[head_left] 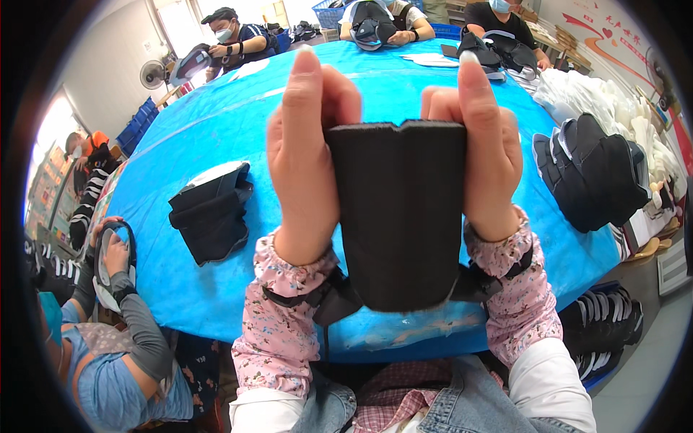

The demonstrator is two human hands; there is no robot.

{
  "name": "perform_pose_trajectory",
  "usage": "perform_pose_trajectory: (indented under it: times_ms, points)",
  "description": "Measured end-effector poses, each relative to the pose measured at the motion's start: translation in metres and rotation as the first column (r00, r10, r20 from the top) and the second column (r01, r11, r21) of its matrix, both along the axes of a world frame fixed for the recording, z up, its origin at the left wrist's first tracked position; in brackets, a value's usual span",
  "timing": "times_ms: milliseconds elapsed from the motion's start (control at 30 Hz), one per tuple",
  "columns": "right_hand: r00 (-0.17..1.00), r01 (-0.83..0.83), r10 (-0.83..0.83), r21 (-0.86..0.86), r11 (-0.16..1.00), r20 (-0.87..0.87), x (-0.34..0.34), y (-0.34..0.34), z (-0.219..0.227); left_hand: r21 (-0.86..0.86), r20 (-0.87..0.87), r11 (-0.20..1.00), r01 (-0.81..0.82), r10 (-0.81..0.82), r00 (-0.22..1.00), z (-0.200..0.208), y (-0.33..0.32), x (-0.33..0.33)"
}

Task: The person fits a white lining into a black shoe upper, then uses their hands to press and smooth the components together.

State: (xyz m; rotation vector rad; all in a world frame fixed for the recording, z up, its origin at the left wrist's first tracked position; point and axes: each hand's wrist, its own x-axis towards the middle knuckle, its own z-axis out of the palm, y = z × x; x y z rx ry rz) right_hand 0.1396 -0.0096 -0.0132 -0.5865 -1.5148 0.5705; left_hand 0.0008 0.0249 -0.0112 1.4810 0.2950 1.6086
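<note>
A black padded fabric piece (401, 216), straight and notched along its top edge and rounded at the bottom, is held up between my hands. My left hand (307, 159) grips its left edge, with the thumb pointing up and the fingers curled. At the opposite edge, my right hand (480, 151) grips it the same way. Pink floral sleeve covers and black straps are on both my wrists. On the table to the left lies a folded black fabric piece (211, 216) with a white part. A bundle of black fabric pieces (595, 173) sits at the right.
The table has a blue cover (173, 289). White plastic bags (606, 101) are heaped at the right. Below the right edge stands a bin of black-and-white pieces (603, 317). A co-worker (108, 361) at the left handles a shoe-shaped piece; several others work across the table.
</note>
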Motion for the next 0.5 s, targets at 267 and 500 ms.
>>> perform_pose_trajectory:
  times_ms: [267,500]
  points:
    - [0.823,0.278,-0.411,0.353,0.893,0.392,-0.007,-0.018,0.014,0.278,-0.039,0.921,-0.273,0.295,0.955,-0.001,-0.001,0.001]
    - [0.855,0.382,-0.499,0.478,0.791,0.143,-0.007,0.002,0.004,0.565,-0.277,0.75,-0.345,0.566,0.777,0.001,-0.019,0.007]
